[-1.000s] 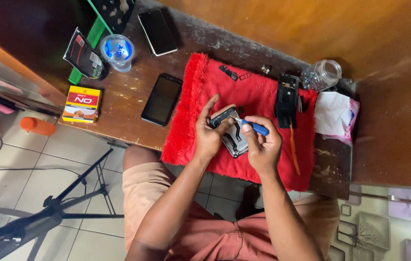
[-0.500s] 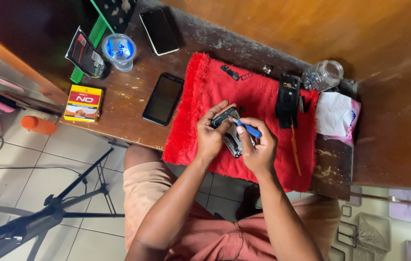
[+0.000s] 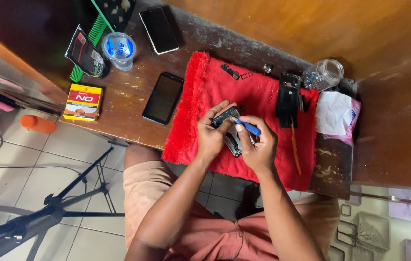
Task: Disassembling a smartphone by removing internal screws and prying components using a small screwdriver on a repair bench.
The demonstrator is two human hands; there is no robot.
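My left hand [image 3: 212, 137] grips a small dark opened device [image 3: 231, 137], likely a phone with its back off, held over a red fringed cloth [image 3: 258, 99]. My right hand [image 3: 258, 145] holds a blue-handled screwdriver [image 3: 247, 127] with its tip pointing at the upper end of the device. Both hands touch the device, which hides most of its inner parts.
On the wooden table [image 3: 123, 104] lie a black phone [image 3: 163, 97], another phone [image 3: 159, 30], a clear cup [image 3: 118, 50], a red-yellow box [image 3: 82, 102], a green comb [image 3: 89, 46]. On the cloth: a black part [image 3: 288, 99], an orange tool [image 3: 296, 150]. A jar [image 3: 322, 75], tissues [image 3: 337, 116], and a tripod [image 3: 46, 212] are nearby.
My right hand has shifted slightly, bringing the screwdriver tip onto the upper end of the device. My left fingers have closed more around the device. The view has barely moved.
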